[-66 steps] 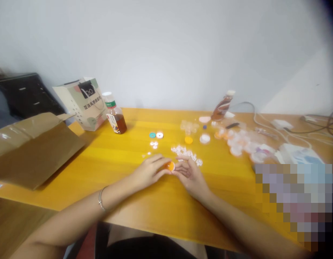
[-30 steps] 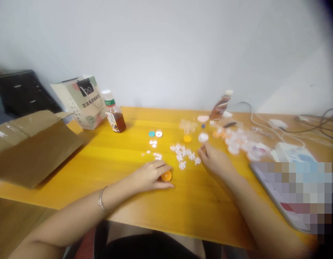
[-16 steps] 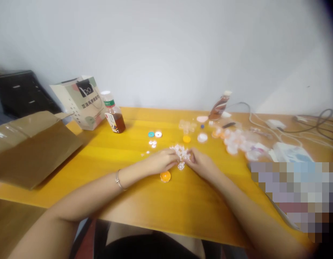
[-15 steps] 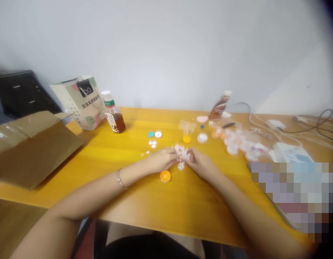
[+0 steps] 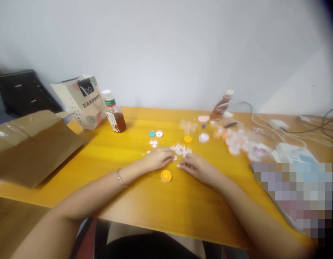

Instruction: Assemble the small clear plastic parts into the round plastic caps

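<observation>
Small white openwork plastic pieces (image 5: 179,149) lie in a loose pile on the yellow table (image 5: 144,208), just beyond both hands. My right hand (image 5: 200,168) has thumb and fingers closed at the tips on a small white piece (image 5: 178,166). On the other side, my left hand (image 5: 161,159) has its fingers curled and pressed together. A white bit (image 5: 175,158) shows beside its fingertips; whether they grip it is too blurred to tell. Just in front of the hands sits an orange round cap (image 5: 166,176).
Beyond my left hand lie a teal ring (image 5: 152,134), a white ring (image 5: 159,134) and small white discs (image 5: 153,144). Two drink bottles (image 5: 117,118) (image 5: 222,105) stand farther back. A cardboard box (image 5: 34,147) and paper bag (image 5: 88,104) occupy the left; clear-plastic items (image 5: 237,142) and cables lie right.
My hands have drawn apart and back from the pile. The right one has come nearer with a small white piece at its fingertips. More of the pile now shows.
</observation>
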The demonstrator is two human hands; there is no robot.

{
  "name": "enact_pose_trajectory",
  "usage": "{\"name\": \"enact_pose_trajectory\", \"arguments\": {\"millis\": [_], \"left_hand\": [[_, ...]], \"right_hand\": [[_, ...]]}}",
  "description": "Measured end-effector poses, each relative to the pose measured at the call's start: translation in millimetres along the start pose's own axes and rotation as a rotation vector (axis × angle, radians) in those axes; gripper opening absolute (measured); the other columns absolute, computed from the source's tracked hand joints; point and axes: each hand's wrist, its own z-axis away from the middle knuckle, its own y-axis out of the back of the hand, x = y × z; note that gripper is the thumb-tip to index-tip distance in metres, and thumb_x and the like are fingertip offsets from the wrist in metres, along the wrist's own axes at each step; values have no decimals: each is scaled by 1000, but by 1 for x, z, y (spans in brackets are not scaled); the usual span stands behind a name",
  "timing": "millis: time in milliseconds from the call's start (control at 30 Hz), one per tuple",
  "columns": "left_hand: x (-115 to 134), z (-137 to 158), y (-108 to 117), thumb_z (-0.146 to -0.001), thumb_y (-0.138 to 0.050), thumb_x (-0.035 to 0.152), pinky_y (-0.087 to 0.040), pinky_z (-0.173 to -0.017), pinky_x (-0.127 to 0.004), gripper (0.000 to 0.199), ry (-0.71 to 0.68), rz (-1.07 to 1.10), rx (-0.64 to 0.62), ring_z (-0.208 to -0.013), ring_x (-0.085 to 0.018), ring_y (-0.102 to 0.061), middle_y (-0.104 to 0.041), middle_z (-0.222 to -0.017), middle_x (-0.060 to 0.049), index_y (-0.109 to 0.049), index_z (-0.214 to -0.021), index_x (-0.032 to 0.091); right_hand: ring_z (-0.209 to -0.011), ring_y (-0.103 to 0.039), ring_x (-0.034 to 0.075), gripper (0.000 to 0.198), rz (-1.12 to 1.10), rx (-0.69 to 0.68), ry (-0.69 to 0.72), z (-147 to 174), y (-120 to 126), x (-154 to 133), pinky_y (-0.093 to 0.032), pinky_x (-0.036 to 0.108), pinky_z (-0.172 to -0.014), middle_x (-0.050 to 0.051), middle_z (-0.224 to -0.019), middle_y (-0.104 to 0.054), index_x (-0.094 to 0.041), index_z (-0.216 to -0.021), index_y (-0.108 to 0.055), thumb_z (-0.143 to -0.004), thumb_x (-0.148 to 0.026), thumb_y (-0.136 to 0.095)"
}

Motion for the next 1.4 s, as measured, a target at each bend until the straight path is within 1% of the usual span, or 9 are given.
{"name": "enact_pose_trajectory", "arguments": {"millis": [100,167,233,333,400,667,833,1033,1400], "left_hand": [[0,5,3,-81,-47,18,-43,-75,-26,14,69,97,89,-81,-13,-53,-56,-85,-4,-60,-85,15],[1,9,5,-79,-50,21,-43,-73,-25,10,149,209,169,-81,-13,-53,-56,-87,-5,-58,-81,14],[1,13,6,-78,-52,23,-44,-69,-24,11,247,371,208,-77,-12,-54,-57,-85,-5,-55,-79,13],[3,20,9,-77,-54,25,-45,-65,-23,15,362,602,206,-67,-10,-55,-58,-75,-3,-52,-82,12],[6,24,12,-76,-56,26,-45,-65,-23,18,376,681,216,-67,-9,-55,-59,-75,-3,-53,-85,11],[18,26,24,-78,-56,28,-46,-72,-25,25,269,678,174,-76,-10,-57,-63,-89,-6,-56,-99,14],[21,25,31,-81,-54,26,-47,-75,-28,22,167,553,120,-78,-12,-58,-64,-88,-5,-60,-100,17],[24,23,34,-82,-51,20,-43,-85,-31,23,6,457,114,-91,-14,-54,-56,-97,-7,-61,-102,21],[20,24,30,-85,-47,19,-44,-79,-30,27,-25,431,43,-87,-14,-54,-58,-93,-7,-58,-110,21]], "right_hand": [[-66,-51,16,22,-1,62,-12,-2,-2,-3,-41,30,-65,3,-69,-55,-21,-68,-61,-82,-32,-47],[-62,-51,15,21,-94,151,-87,-3,-4,-7,-41,28,-61,2,-66,-55,-21,-67,-60,-80,-33,-49],[-58,-51,14,23,-265,213,-208,-5,-7,-12,-42,27,-57,0,-62,-56,-20,-66,-59,-78,-37,-50],[-54,-54,12,27,-584,162,-371,-6,-14,-21,-45,26,-57,-1,-57,-58,-18,-67,-59,-75,-43,-53],[-57,-58,12,25,-760,138,-416,-6,-20,-25,-48,27,-62,0,-61,-61,-17,-68,-60,-72,-42,-58],[-67,-61,9,18,-1099,179,-515,-5,-30,-23,-49,26,-76,-1,-70,-65,-17,-74,-64,-64,-31,-69],[-68,-61,9,13,-1116,163,-529,-5,-26,-25,-48,25,-77,-2,-71,-65,-18,-73,-65,-66,-29,-68],[-60,-57,8,14,-1065,82,-465,-3,-23,-27,-47,23,-68,-2,-63,-64,-17,-72,-67,-71,-30,-62],[-61,-57,8,13,-1185,24,-423,-2,-26,-24,-46,22,-68,-1,-66,-64,-16,-68,-66,-70,-28,-63]]}}
